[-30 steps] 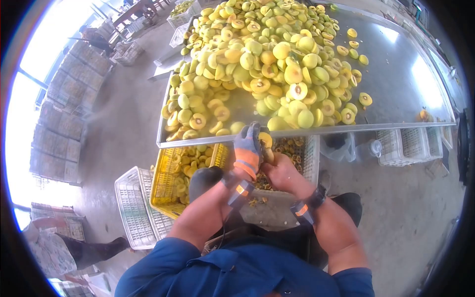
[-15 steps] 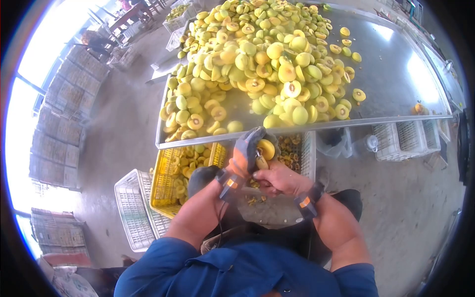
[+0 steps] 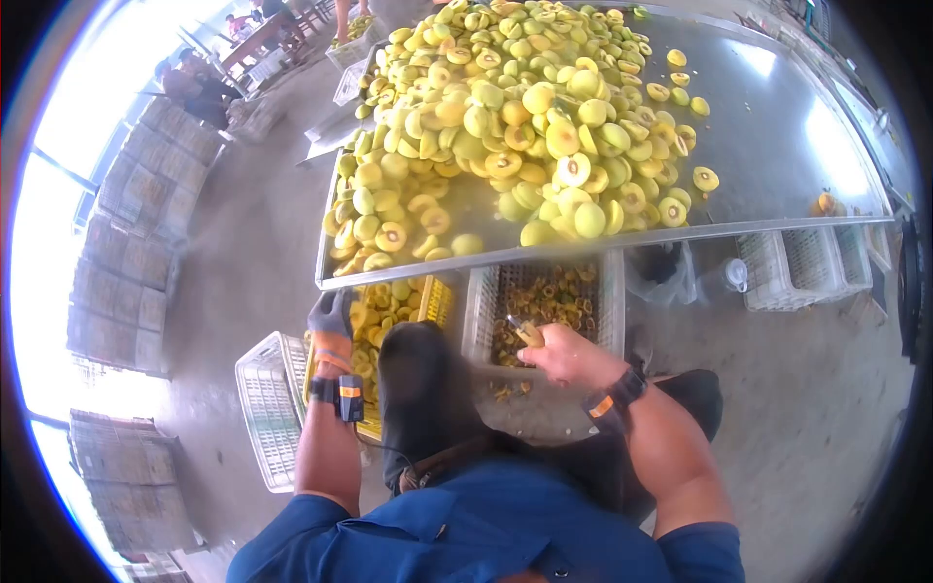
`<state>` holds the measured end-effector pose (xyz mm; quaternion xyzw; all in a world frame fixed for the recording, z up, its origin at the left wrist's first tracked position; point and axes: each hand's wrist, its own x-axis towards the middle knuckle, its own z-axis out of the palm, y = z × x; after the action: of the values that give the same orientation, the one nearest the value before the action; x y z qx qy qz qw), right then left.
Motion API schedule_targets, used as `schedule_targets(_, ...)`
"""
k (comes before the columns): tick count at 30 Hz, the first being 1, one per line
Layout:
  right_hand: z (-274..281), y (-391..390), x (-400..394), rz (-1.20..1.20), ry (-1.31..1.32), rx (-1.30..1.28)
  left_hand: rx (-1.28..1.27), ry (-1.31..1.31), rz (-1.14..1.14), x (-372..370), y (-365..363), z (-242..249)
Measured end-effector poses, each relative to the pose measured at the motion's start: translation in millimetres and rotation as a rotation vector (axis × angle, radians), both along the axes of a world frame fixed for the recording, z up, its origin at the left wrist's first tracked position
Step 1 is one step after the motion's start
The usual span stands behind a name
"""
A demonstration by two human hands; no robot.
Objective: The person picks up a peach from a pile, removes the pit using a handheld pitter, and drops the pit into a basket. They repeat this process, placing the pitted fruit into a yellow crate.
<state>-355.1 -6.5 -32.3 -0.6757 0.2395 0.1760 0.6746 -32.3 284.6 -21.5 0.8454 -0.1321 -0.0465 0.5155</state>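
My left hand [image 3: 333,319], in a dark and orange glove, is over the left side of the yellow crate [image 3: 434,303], which contains peach halves [image 3: 381,316]. Its fingers look loosely apart, with no fruit visible in them. My right hand [image 3: 569,356] is bare and closed around a short wooden-handled pitting knife [image 3: 528,332], its metal tip pointing up and left. Below that tool stands a pale crate [image 3: 614,301] of brownish pit scraps [image 3: 549,296]. A large heap of halved yellow peaches [image 3: 505,126] covers much of the metal table [image 3: 748,126] ahead.
White crates [image 3: 267,403] lean beside the yellow one. More white crates [image 3: 797,272] and a clear plastic bag [image 3: 666,277] are under the table's right side. Stacked crates [image 3: 121,233] line the left. Other people [image 3: 199,87] are at the far left. Scraps lie on the floor.
My left hand has moved left and down from the pitting knife to the yellow crate; the peach half it held is no longer in it. My right hand stays nearby, still holding the tool.
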Motion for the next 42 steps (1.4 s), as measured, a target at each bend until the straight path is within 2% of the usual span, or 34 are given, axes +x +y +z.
schedule_targets(2,-11,-1,6,-0.029,-0.101,-0.183,0.45,-0.244,0.094,7,8,2)
schedule_targets(5,-9,1,16,-0.079,-0.172,-0.333,0.105,-0.419,-0.032,8,-28,-9)
schedule_targets(8,-3,3,24,-0.121,-0.227,-0.363,0.252,-0.619,-0.343,-29,-123,26)
schedule_targets(10,5,2,26,-0.167,-0.33,-0.365,0.256,-0.68,-0.538,-54,-190,42)
schedule_targets(11,3,1,26,-0.214,-0.348,-0.325,0.272,-0.708,-0.67,-59,-220,43)
schedule_targets(13,0,-3,28,-0.309,-0.381,-0.243,0.406,-0.703,-0.777,-65,-274,27)
schedule_targets(16,31,-12,23,-0.378,-0.356,-0.226,0.663,-0.756,-0.912,-57,-327,4)
schedule_targets(18,25,-17,23,-0.389,-0.348,-0.264,0.872,-0.768,-0.955,-51,-348,-5)
schedule_targets(21,30,-17,21,-0.406,-0.359,-0.214,1.081,-0.733,-0.984,-58,-346,27)
schedule_targets(25,31,-16,20,-0.362,-0.362,-0.265,1.17,-0.661,-1.004,-42,-323,27)
schedule_targets(29,40,-17,20,-0.362,-0.373,-0.266,0.77,-0.616,-0.799,-14,-289,30)
schedule_targets(30,38,-17,20,-0.376,-0.382,-0.27,0.522,-0.567,-0.739,5,-279,11)
schedule_targets(33,37,-18,23,-0.382,-0.372,-0.257,0.084,0.184,-0.682,-10,-256,33)
schedule_targets(34,35,-18,26,-0.383,-0.376,-0.314,-0.019,0.277,-0.706,-30,-248,49)
schedule_targets(37,37,-18,32,-0.376,-0.405,-0.435,-0.137,0.334,-0.783,-67,-232,59)
schedule_targets(41,20,-13,39,-0.416,-0.444,-0.54,-0.122,0.077,-0.813,-94,-219,41)
schedule_targets(42,22,-12,39,-0.417,-0.427,-0.56,-0.125,0.124,-0.783,-98,-218,36)
